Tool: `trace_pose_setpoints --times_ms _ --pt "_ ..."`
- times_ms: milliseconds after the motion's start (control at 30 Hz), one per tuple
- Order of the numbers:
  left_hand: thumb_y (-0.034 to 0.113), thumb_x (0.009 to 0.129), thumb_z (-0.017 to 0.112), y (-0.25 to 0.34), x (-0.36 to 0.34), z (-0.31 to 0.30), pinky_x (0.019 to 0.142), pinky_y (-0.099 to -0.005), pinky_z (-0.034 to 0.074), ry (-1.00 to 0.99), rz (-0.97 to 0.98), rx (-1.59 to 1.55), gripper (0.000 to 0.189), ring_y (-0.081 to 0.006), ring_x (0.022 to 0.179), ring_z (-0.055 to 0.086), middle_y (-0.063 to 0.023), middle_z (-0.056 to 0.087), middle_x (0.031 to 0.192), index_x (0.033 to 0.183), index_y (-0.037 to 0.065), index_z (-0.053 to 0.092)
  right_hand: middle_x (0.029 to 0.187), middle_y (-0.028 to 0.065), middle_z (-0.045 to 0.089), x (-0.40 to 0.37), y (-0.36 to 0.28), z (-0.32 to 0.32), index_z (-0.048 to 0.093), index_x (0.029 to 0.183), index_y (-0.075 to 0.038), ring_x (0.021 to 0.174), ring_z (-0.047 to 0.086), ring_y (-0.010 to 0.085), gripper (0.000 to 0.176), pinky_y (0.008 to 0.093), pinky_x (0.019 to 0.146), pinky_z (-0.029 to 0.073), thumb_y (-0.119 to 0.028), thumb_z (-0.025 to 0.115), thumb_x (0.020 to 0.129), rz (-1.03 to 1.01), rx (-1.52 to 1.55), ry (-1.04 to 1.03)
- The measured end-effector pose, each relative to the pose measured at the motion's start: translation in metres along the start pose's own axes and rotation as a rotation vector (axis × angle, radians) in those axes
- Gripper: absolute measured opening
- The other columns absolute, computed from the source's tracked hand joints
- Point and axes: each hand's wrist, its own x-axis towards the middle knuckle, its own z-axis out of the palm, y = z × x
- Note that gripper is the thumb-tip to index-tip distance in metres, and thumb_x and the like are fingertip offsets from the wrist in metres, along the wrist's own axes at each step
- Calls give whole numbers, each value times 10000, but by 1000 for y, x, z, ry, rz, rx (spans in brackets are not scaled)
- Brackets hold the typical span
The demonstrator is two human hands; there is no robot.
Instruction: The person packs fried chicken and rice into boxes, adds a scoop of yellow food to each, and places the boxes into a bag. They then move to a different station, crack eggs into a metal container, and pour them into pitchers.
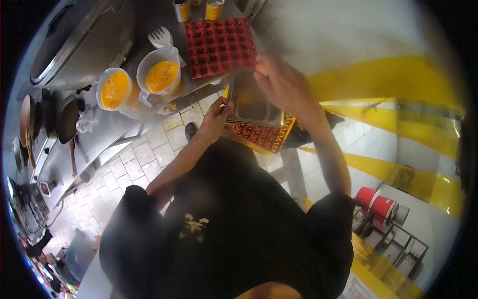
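Note:
My left hand is closed on the near left edge of a rectangular metal pan, which has a dull yellowish patch inside. Over the pan's far right side is my right hand, slightly blurred, its fingers closed around a rounded brownish thing that looks like an egg. A red egg tray with bare cups lies on the metal counter beyond the pan. Below the pan, another red egg tray shows in a yellow crate. Two clear plastic jugs, a left jug and a right jug, hold yellow-orange liquid.
A white slotted turner lies behind the jugs. Two cans, a left can and a right can, stand at the back. A large metal pot and frying pans are at left. Red buckets sit at right.

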Motion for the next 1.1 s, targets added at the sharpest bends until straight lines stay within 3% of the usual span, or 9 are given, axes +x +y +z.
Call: trace_pose_setpoints --times_ms 100,233,300,433,600,667,800,967,1100 --pt "241 955 547 5 -3 4 478 -271 528 51 6 0 193 -120 762 601 -29 566 930 1076 113 469 1062 142 557 -24 22 45 506 1159 -93 967 591 354 361 433 765 499 -208 650 849 36 518 30" --pt "232 943 564 -3 7 -8 479 -275 529 28 26 69 219 -109 739 582 -25 564 950 1098 107 474 1060 142 561 -59 43 70 563 1163 -89 975 584 322 396 385 810 489 -163 711 803 25 517 317" --pt "239 939 567 -1 2 -9 451 -255 514 182 74 60 217 -90 727 568 -11 549 933 1082 100 481 1070 111 572 -94 58 91 589 1161 -90 975 592 253 416 335 808 495 -146 748 782 377 489 303" --pt "242 939 569 0 -4 -23 404 -207 473 178 116 62 170 -45 689 544 25 490 822 1018 112 494 990 103 638 -192 153 148 563 1175 -52 901 637 190 436 296 772 516 -188 748 805 610 886 287" --pt "225 931 584 4 -20 -31 391 -201 459 276 138 101 130 -14 592 486 63 462 733 962 138 493 1116 228 605 -335 307 202 529 1211 -12 1026 586 387 620 440 872 470 -383 732 757 980 -73 417" --pt "222 943 563 12 -31 -33 385 -190 434 334 168 92 107 -14 571 464 65 459 732 962 141 496 1049 218 621 -330 284 189 562 1146 -33 1022 575 379 465 419 853 474 -343 656 812 1347 -87 345" --pt "181 948 552 27 -48 -40 372 -181 381 378 222 -36 74 -5 526 414 75 481 714 1001 140 521 1131 206 615 -310 215 216 553 1156 20 1030 590 332 424 398 908 447 -256 636 844 870 132 385" --pt "175 956 539 43 -56 -70 344 -155 280 441 284 -289 64 -7 449 330 94 480 714 1003 132 544 1111 182 638 -305 134 314 552 1162 37 1002 626 257 377 342 857 481 -233 601 904 1011 647 60" --pt "121 959 498 46 -46 -108 341 -137 399 239 268 -748 144 -81 666 595 -40 552 843 1067 39 546 1080 159 649 -291 94 348 571 1141 32 966 635 229 394 327 833 487 -301 568 931 737 603 61"
